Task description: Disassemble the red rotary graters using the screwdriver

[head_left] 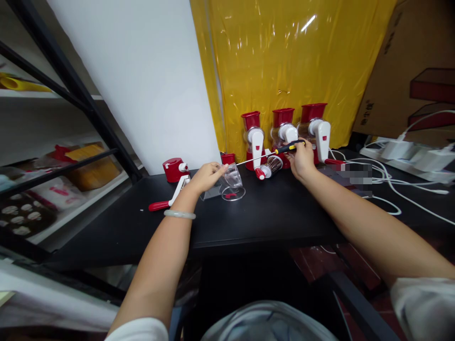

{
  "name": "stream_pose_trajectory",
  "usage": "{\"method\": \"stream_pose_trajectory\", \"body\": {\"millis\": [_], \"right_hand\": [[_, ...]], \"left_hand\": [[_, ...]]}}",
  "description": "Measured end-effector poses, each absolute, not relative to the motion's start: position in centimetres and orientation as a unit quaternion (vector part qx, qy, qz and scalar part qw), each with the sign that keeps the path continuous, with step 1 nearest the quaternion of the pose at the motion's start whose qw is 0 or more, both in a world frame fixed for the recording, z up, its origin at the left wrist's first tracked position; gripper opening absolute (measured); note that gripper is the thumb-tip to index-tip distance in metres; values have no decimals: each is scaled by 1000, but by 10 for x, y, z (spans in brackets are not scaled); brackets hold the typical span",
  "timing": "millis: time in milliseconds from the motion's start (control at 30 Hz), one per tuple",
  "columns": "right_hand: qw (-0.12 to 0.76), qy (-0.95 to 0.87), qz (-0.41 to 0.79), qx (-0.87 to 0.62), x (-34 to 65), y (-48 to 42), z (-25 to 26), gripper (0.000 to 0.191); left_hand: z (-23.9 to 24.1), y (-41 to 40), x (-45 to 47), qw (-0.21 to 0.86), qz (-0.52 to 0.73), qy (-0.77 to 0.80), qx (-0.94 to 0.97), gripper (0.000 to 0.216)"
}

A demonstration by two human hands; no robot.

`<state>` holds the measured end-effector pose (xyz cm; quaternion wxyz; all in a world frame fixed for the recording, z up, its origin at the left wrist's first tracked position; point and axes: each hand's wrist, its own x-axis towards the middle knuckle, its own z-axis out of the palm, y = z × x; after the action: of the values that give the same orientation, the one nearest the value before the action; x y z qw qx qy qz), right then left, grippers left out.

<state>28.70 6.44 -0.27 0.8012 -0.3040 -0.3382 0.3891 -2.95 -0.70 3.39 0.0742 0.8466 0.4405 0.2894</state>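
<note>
My left hand [209,176], a pale bangle on its wrist, grips a clear plastic grater housing [233,177] just above the table. A long screwdriver [286,148] with a black and yellow handle is held in my right hand [303,160], its fingers wrapped around the handle. The shaft points left, and its tip meets or lies close to the clear housing. Under the housing lies a clear ring-shaped part [234,194] with a bit of red inside. A metal grater drum [273,166] rests on its side between my hands. Left of my left hand stand a red grater part [173,169] and a white crank with a red knob [159,206].
Three red and white rotary graters [284,130] line the back, before a yellow plastic-wrapped surface [284,57]. White cables [387,175] and a power strip [408,154] lie at right, below a cardboard box [401,71]. Loaded shelves [85,201] stand left of the black table [227,229].
</note>
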Motion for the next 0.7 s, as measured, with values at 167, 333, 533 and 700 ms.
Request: {"method": "stream_pose_trajectory", "body": {"millis": [167, 333, 533, 700], "right_hand": [[796, -341, 396, -305, 287, 63, -4, 28], [799, -381, 337, -321, 288, 67, -7, 46], [807, -382, 292, -343, 292, 74, -9, 43], [804, -346, 326, -357, 292, 74, -7, 39]], "left_hand": [[35, -9, -28, 76, 289, 444, 845, 60], [35, -9, -28, 90, 287, 440, 846, 61], [33, -7, -28, 90, 291, 455, 837, 64], [33, -7, -28, 90, 288, 457, 837, 63]]}}
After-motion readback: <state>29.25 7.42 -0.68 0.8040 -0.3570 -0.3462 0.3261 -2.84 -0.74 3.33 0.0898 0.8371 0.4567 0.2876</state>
